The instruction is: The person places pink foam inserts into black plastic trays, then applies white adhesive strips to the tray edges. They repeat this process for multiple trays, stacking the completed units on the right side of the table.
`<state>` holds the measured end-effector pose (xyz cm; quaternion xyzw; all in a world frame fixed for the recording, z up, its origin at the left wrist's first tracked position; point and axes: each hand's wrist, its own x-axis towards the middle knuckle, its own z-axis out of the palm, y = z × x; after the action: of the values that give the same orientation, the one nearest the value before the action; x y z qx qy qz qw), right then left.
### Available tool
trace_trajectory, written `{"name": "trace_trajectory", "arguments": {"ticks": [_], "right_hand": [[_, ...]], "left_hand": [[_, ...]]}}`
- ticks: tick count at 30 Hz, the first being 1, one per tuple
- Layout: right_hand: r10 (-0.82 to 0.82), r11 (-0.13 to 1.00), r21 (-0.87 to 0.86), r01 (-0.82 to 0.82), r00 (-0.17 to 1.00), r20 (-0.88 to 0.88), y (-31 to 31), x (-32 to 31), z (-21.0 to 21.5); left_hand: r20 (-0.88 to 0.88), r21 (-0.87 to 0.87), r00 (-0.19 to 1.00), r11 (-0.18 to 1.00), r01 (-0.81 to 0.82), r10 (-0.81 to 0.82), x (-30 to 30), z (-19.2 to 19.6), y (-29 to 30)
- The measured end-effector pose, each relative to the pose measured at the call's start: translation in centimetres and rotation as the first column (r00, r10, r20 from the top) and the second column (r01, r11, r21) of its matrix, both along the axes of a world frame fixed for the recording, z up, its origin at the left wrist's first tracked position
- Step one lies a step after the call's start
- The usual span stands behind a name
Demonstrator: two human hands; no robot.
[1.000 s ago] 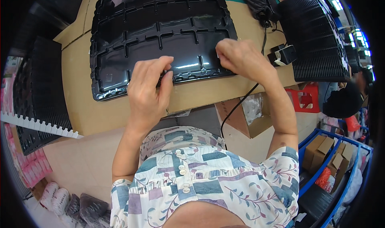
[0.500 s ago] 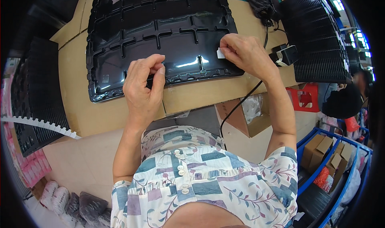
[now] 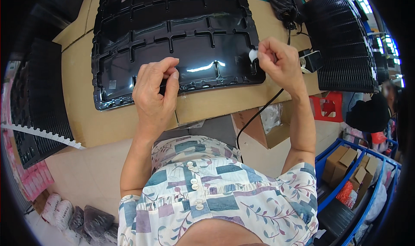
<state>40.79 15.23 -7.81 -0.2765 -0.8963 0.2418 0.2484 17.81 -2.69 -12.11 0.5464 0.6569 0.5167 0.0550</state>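
Note:
A large black plastic tray (image 3: 190,51) with raised cross-shaped ribs lies before me, its surface glossy. Between the thumb and fingers of my right hand (image 3: 280,64), at the tray's right edge, is a small white piece of paper or film (image 3: 253,55). My left hand (image 3: 154,90) rests over the tray's front edge, left of the middle. Its fingers are loosely bent, with the thumb apart from the forefinger and nothing visible between them. A small clear square patch (image 3: 112,84) sits on the tray's front left; a fainter one is near the right end.
Brown cardboard (image 3: 80,81) covers the table. Stacks of black trays stand at the right (image 3: 341,43) and left (image 3: 45,94). A black cable (image 3: 259,112) hangs over the front edge, near an open carton (image 3: 276,131). A blue rack (image 3: 361,148) holds boxes at the lower right.
My right hand has moved to the right and lifted away from the tray's surface, taking the small white piece with it. My left hand has stayed in place.

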Motion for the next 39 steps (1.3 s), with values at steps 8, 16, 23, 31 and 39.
{"name": "trace_trajectory", "arguments": {"ticks": [8, 16, 23, 31, 39], "right_hand": [[-0.42, 0.882, -0.356, 0.309, 0.858, -0.297, -7.1, 13.3, -0.3], [-0.751, 0.632, 0.404, 0.661, 0.393, 0.531, -5.0, 34.9, -26.3], [-0.637, 0.658, 0.133, 0.741, 0.453, 0.624, -1.3, 34.8, -27.3], [-0.773, 0.632, 0.071, 0.772, 0.634, -0.027, -5.9, 18.7, -0.7], [-0.025, 0.93, 0.367, 0.031, 0.999, -0.021, 0.8, 0.7, 9.9]], "left_hand": [[0.33, 0.009, 0.943, 0.999, 0.051, -0.051, -0.5, 0.2, -1.1], [-0.065, -0.035, 0.997, 0.999, 0.034, -0.036, -7.9, 7.7, 3.0], [-0.382, -0.085, 0.924, 0.996, -0.006, -0.027, -16.3, 8.4, 17.8], [-0.556, -0.241, 0.829, 0.966, -0.09, -0.062, -19.3, 3.3, 29.5], [-0.403, -0.37, 0.911, 0.927, -0.067, -0.094, -18.6, 2.4, 30.7]]}}
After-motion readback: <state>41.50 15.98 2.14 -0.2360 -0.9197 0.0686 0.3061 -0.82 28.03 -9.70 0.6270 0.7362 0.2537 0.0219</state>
